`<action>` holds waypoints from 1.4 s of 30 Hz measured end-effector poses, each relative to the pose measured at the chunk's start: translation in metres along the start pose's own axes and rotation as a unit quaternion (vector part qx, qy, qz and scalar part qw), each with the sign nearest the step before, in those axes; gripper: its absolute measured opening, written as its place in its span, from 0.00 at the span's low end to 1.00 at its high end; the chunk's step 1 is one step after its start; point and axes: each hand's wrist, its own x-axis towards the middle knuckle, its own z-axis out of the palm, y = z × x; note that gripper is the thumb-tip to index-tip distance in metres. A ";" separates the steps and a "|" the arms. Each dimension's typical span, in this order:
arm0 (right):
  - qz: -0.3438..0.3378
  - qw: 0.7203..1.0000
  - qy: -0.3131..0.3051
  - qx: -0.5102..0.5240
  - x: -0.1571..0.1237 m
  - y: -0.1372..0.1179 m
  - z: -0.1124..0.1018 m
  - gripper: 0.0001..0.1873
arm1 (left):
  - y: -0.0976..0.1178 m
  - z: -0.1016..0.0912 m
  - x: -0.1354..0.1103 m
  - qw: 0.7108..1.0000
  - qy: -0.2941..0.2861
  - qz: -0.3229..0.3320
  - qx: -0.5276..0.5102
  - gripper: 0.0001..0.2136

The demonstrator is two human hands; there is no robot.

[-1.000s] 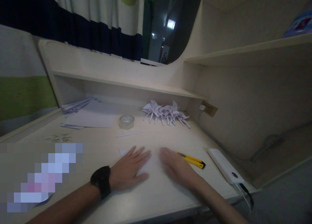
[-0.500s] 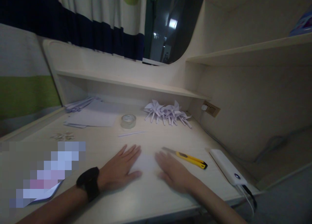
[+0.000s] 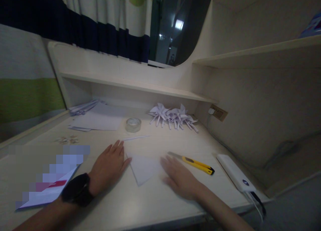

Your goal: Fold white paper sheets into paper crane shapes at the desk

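A small folded-looking piece of white paper (image 3: 142,170) lies flat on the table, one corner pointing at me. My left hand (image 3: 110,165), with a black watch on the wrist, rests palm down at its left; the thumb tip is by the paper's left edge. At the paper's right side, my right hand (image 3: 177,177) lies low with fingers stretched out, slightly blurred, its fingertips at the edge. A yellow utility knife (image 3: 197,164) with its blade out lies just beyond my right hand. Behind the paper is a thin white paper stick (image 3: 137,138).
A roll of clear tape (image 3: 133,125) stands farther back. Several paper pinwheels (image 3: 173,116) lie at the back. White sheets (image 3: 102,117) are stacked back left, near small scattered bits (image 3: 67,139). A white power bank (image 3: 234,172) with cables lies right; a partly blurred-out flat object (image 3: 50,190) left.
My left hand has slid left off the paper, which now shows between my hands. The right hand has barely moved.
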 end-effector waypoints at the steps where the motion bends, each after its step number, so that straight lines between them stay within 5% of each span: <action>1: 0.000 1.000 0.005 -0.001 0.000 0.001 0.001 0.32 | 0.006 -0.003 0.003 1.000 0.002 0.028 -0.011 0.29; 5: -0.003 1.000 0.017 -0.003 -0.001 0.002 0.003 0.31 | 0.037 -0.005 0.015 0.978 -0.006 0.177 -0.113 0.29; 11: -0.002 1.000 0.024 -0.003 0.000 0.002 0.004 0.31 | 0.055 0.004 0.020 0.967 -0.038 0.206 -0.144 0.33; 15: 0.005 1.000 0.022 0.001 0.002 0.002 0.003 0.31 | 0.039 0.000 0.011 0.997 0.013 0.037 -0.067 0.31; 19: 0.004 1.000 0.012 0.005 0.003 0.001 0.001 0.31 | 0.013 -0.001 0.002 0.988 0.040 -0.151 0.016 0.31; 29: -0.003 0.999 0.031 0.009 0.002 0.006 0.004 0.31 | -0.006 0.003 -0.001 0.974 0.012 -0.227 -0.019 0.34; 32: -0.003 0.999 0.038 0.007 0.001 0.005 0.006 0.31 | 0.002 -0.004 0.004 0.986 0.043 -0.163 -0.015 0.33; 34: -0.005 0.999 0.048 0.006 0.002 0.005 0.008 0.31 | 0.012 -0.011 0.009 0.996 0.014 -0.040 -0.075 0.33; 37: -0.002 0.997 0.076 0.006 0.001 0.010 0.007 0.31 | 0.032 -0.020 0.015 0.971 -0.054 0.151 -0.178 0.37; 42: 0.080 0.985 0.150 -0.010 -0.011 0.049 -0.012 0.26 | 0.051 -0.025 0.021 0.955 -0.069 0.223 -0.181 0.40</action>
